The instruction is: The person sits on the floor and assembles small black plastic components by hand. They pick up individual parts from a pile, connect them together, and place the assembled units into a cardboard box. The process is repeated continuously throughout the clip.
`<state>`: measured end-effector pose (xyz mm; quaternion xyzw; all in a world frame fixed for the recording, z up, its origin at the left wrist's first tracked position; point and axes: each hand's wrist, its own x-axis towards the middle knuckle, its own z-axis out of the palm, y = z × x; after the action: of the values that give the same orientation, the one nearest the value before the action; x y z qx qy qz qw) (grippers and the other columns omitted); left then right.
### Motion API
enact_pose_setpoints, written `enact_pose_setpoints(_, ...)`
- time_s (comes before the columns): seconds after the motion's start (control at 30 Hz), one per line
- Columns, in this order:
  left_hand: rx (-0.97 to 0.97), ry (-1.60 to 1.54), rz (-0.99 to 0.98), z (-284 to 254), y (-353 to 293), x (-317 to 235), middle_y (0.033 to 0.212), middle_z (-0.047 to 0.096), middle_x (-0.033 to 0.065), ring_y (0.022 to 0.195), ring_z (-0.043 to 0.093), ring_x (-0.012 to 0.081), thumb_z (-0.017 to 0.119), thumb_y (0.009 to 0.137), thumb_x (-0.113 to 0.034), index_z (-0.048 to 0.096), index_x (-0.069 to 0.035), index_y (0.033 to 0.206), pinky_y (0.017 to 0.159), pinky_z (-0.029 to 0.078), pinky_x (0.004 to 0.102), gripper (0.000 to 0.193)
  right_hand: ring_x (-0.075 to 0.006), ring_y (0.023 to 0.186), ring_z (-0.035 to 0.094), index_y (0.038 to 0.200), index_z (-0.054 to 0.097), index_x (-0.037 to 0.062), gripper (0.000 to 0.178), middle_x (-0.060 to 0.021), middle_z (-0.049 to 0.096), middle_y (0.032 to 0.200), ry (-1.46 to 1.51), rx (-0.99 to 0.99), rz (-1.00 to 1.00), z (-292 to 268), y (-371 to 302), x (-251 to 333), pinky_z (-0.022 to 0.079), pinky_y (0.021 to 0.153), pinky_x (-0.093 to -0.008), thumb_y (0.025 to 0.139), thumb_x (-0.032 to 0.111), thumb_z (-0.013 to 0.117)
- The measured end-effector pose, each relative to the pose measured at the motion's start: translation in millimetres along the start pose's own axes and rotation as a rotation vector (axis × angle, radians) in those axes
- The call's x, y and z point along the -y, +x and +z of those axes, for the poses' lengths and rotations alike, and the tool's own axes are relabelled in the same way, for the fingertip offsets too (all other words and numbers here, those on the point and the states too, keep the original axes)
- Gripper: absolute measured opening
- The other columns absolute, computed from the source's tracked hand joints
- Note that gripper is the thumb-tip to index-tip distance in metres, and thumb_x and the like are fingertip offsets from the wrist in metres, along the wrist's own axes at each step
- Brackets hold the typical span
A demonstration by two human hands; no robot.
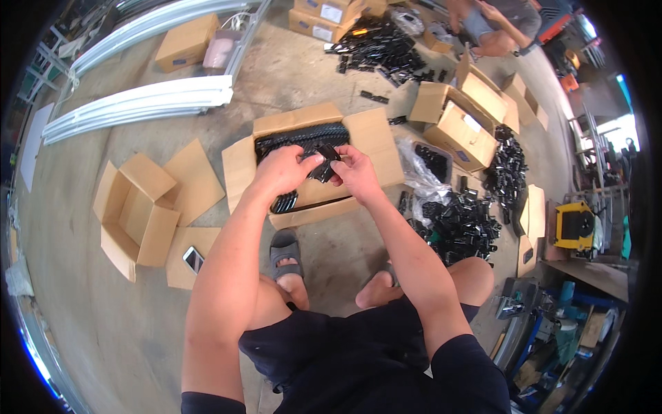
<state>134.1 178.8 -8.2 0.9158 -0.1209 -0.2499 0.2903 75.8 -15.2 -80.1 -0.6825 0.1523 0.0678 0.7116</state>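
Both my hands are over an open cardboard box (pixel 372 141) that stands between and just ahead of my feet. Rows of black glossy pieces (pixel 276 140) are packed along its far and left sides. My left hand (pixel 286 168) and my right hand (pixel 356 174) pinch small black clip-like pieces (pixel 324 164) between thumbs and fingers. Their exact kind is hard to make out, and my fingers cover part of them. To the right of the box lies a large loose heap of similar black pieces (pixel 462 224).
An open cardboard box (pixel 138 210) and a phone (pixel 194 259) lie at left. White metal profiles (pixel 145 103) stretch across the far left. More cartons (pixel 455 134) and another black heap (pixel 383 48) are beyond. A co-worker (pixel 496 27) crouches at far right.
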Motion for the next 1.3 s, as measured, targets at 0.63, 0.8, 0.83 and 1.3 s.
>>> enact_pose_setpoints(0.63,0.166,-0.965,0.231,53,-97,-129,0.093,0.072,0.0062,0.081,0.068,0.0122,0.067,0.103,-0.033,0.069,0.001,0.109,0.069,0.053,0.0266,0.034,-0.0095,0.086,0.063,0.131,0.057,0.0003,0.034,-0.0032,0.067,0.101,0.066,0.11,-0.226,-91,-163,108,0.054,0.077,-0.0262,0.097,-0.001,0.064)
enact_pose_setpoints(0.8,0.158,-1.225,0.179,80,-95,-111,0.096,0.072,0.0071,0.083,0.07,0.0145,0.067,0.103,-0.036,0.067,0.0,0.111,0.073,0.057,0.0293,0.037,-0.0138,0.088,0.066,0.136,0.058,0.0002,0.041,-0.0056,0.068,0.103,0.07,-0.157,-0.372,-74,-158,76,0.056,0.082,-0.0289,0.096,0.002,0.069)
enact_pose_setpoints(0.83,0.159,-1.206,0.204,86,-88,-103,0.099,0.072,0.0072,0.085,0.07,0.0153,0.065,0.104,-0.034,0.067,0.0,0.113,0.074,0.059,0.0304,0.035,-0.0165,0.093,0.068,0.136,0.058,-0.002,0.043,-0.0086,0.069,0.107,0.025,-0.016,-0.226,-81,-152,74,0.057,0.086,-0.0308,0.096,0.005,0.071)
enact_pose_setpoints(1.3,0.156,-1.465,0.102,100,-63,-104,0.109,0.073,0.014,0.101,0.073,0.0255,0.064,0.104,-0.026,0.063,0.002,0.124,0.091,0.059,0.0404,0.034,-0.0247,0.082,0.071,0.12,0.054,0.0054,0.025,-0.0126,0.071,0.1,-0.371,-0.388,-0.443,-85,-135,45,0.056,0.074,-0.0366,0.098,0.001,0.065)
